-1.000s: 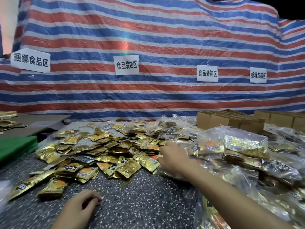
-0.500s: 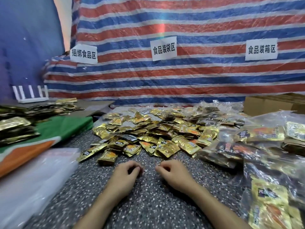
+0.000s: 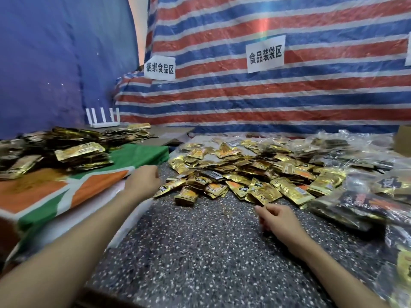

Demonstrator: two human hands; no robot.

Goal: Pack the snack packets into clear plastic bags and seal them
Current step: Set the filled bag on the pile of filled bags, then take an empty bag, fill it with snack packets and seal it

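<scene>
A loose heap of gold snack packets (image 3: 255,181) lies across the middle of the speckled table (image 3: 211,252). Filled clear bags of packets (image 3: 355,196) are piled along the right side. A stack of flat clear plastic bags (image 3: 130,221) lies at the table's left edge, partly under my left forearm. My left hand (image 3: 142,181) reaches out to the left, by the far end of that stack and the cloth's edge; its fingers are hidden behind its back. My right hand (image 3: 278,221) rests on the table just before the heap, fingers loosely curled, holding nothing.
To the left, a green and orange cloth (image 3: 44,196) covers a lower surface that bears stacks of bundled packets (image 3: 66,152). A white rack (image 3: 103,117) stands behind them. A cardboard box (image 3: 403,141) sits at the far right. A striped tarp with paper signs (image 3: 264,54) closes the back.
The view has swung left. My left hand moved from the table's middle out toward the clear bags at the left edge. My right hand came back from the filled bags and rests near the heap.
</scene>
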